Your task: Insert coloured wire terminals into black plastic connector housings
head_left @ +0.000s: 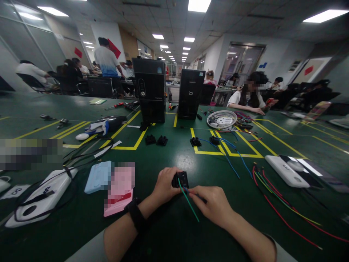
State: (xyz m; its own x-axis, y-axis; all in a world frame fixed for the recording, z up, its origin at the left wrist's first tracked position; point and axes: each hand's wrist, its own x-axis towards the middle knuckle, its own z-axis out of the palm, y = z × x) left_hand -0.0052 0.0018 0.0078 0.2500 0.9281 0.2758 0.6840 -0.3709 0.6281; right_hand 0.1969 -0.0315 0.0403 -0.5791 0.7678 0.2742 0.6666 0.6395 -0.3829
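Observation:
In the middle of the near table, my left hand (166,183) is closed around the side of a small black terminal block (183,179). A green wire (192,208) runs from the block down to the right, its far end loose. My right hand (212,202) is closed in a pinch just right of the block, on a slim, dark blue-black screwdriver-like tool (201,198). That tool points at the block's lower edge; the fingers hide much of it, and I cannot tell whether its tip touches.
Beyond my hands lie black blocks (162,140), some with blue wires (227,160). Loose red wires (286,218) are at right, a white basket (222,119) behind. Two black computer towers (149,89) stand ahead. A pink case (120,196) and white power bank (43,196) lie left.

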